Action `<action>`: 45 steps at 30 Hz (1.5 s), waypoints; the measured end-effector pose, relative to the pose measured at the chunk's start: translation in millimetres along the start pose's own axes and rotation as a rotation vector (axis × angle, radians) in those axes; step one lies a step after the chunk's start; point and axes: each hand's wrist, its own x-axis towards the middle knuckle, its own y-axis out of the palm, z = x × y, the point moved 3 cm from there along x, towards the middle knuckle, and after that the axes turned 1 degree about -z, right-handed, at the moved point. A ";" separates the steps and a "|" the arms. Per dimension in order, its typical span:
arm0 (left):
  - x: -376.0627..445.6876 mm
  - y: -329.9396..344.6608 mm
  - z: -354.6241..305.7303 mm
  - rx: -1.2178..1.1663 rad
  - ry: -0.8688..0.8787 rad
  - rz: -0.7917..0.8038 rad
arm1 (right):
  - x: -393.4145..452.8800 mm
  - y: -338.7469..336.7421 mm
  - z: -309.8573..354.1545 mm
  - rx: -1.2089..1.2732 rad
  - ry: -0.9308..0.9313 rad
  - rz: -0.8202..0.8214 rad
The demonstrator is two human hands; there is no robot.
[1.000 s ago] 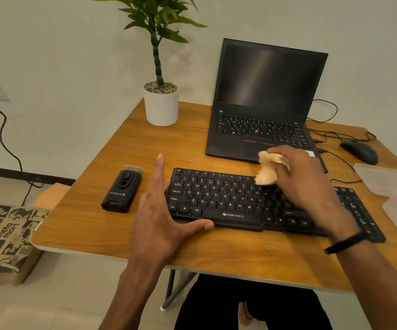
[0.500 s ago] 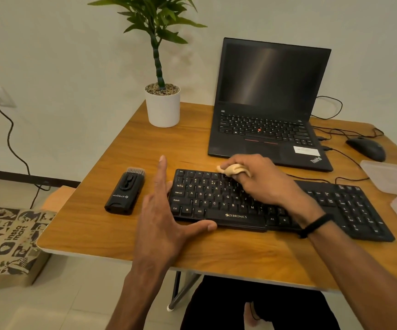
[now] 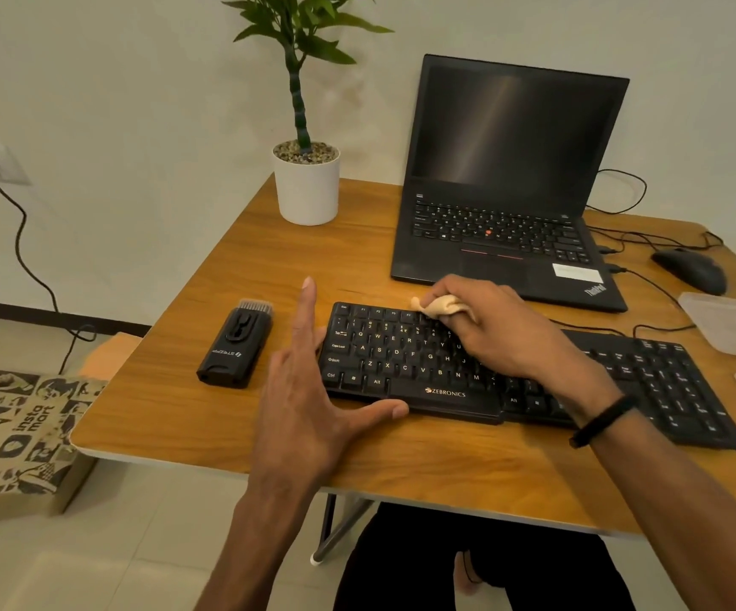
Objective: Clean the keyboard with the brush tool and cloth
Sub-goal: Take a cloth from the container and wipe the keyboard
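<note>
Keyboard (image 3: pixel 406 359): black, it lies along the front edge of the wooden table (image 3: pixel 423 460), the printed letters face the person.
Cloth (image 3: pixel 439 307): small beige piece, bunched up, it touches the top key rows near the back edge of the keyboard.
Right hand (image 3: pixel 505 332): fingers are curled around the cloth and pinch it, the hand lies over the middle keys; a black band (image 3: pixel 602 420) is on the wrist.
Left hand (image 3: pixel 313 390): flat with straight fingers, it holds nothing; the fingers lie along the left end of the keyboard and the thumb touches its front edge.
Brush tool (image 3: pixel 236 346): black, it lies on the table left of the keyboard, apart from the left hand, bristles toward the back edge.
Laptop (image 3: pixel 507 187): open, dark screen, behind the keyboard.
Plant pot (image 3: pixel 306 187): white, at the back left corner.
Mouse (image 3: pixel 690 270): black, near the right edge.
</note>
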 end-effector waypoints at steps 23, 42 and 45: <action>-0.3 -0.3 1.5 0.013 0.027 -0.025 | -16.1 20.4 32.0 -0.427 -0.155 -0.002; -0.9 -0.8 2.8 0.000 0.031 -0.021 | 3.2 27.5 37.6 -0.345 -0.201 -0.069; -1.1 -0.6 2.9 0.001 0.034 -0.021 | 5.4 28.8 40.8 -0.395 -0.204 -0.086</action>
